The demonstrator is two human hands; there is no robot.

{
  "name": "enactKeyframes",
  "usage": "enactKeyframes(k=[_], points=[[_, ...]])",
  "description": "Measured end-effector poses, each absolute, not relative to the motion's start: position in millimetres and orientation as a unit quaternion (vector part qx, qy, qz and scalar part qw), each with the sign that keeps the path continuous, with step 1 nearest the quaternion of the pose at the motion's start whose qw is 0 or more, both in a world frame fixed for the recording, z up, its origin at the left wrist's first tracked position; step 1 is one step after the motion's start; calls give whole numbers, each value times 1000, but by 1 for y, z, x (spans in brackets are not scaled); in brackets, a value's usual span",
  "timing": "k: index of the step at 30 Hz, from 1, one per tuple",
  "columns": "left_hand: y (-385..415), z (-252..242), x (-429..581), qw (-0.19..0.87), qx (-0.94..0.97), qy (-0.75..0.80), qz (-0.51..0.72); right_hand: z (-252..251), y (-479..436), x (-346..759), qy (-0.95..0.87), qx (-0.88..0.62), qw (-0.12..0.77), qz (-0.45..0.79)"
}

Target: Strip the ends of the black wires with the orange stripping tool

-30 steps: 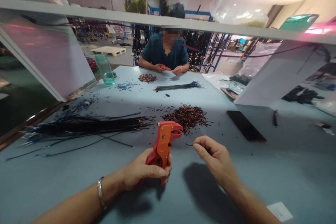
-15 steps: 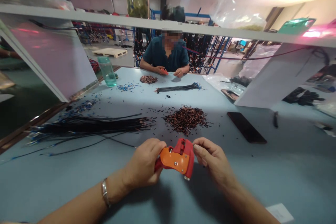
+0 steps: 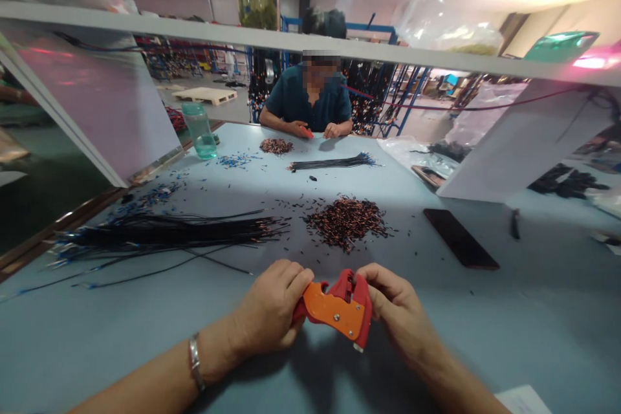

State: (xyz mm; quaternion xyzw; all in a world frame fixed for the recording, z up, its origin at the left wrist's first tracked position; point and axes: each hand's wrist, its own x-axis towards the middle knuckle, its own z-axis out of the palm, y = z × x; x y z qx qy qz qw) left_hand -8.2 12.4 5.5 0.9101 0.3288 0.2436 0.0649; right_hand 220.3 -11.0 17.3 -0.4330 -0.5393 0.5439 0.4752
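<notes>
Left hand (image 3: pixel 272 310) closed around the handle of a red and orange wire tool (image 3: pixel 339 307), low in the middle of the picture, just above the blue table (image 3: pixel 533 310). Silver bracelet (image 3: pixel 195 362) on the left wrist. Right hand (image 3: pixel 395 310) touching the tool's head from the other side, fingers (image 3: pixel 371 281) pinched at its top edge. Too small to tell what sits between those fingers, if anything. Tool tipped sideways, orange face up toward the camera, held between both hands.

Just past the hands, a pile of small brown and black bits (image 3: pixel 347 220). To the left of the pile, a long bundle of thin black wires (image 3: pixel 169 233) lying flat, ends pointing at the pile, with a few loose wires beside it. Blue wire ends (image 3: pixel 145 197) scattered farther left. Dark phone (image 3: pixel 460 238) lying flat to the right, well apart from the hands. White slip of paper (image 3: pixel 526 399) at the bottom right corner.

Far end of the table: another person in a dark blue shirt (image 3: pixel 310 100), hands (image 3: pixel 315 131) close together on something red. In front of them, a second small brown pile (image 3: pixel 275 145) and a second bundle of black wires (image 3: pixel 332 162). Green see-through bottle (image 3: pixel 198 129) standing upright at the far left. White shelf board (image 3: pixel 291 42) running across the top.
</notes>
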Motion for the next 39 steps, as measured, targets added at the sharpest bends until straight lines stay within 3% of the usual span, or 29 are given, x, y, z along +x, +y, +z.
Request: enactKeyframes(k=[10, 16, 19, 22, 25, 28, 32, 39], points=[[11, 10, -8, 55, 910, 328, 248, 23, -11, 222, -567, -441, 459, 522], [12, 6, -11, 103, 893, 343, 273, 21, -9, 222, -563, -456, 450, 523], [10, 11, -11, 230, 852, 343, 321, 18, -7, 226, -561, -479, 477, 477], [6, 17, -9, 444, 766, 316, 340, 17, -6, 229, -557, -481, 508, 447], [3, 19, -6, 660, 620, 262, 334, 21, -8, 230, -577, -476, 512, 422], [3, 16, -4, 798, 471, 229, 298, 26, -11, 230, -601, -475, 505, 398], [6, 12, -7, 878, 380, 190, 220, 28, -10, 232, -621, -476, 502, 370], [6, 12, -9, 896, 380, 175, 152, 26, -10, 232, -655, -465, 486, 345]])
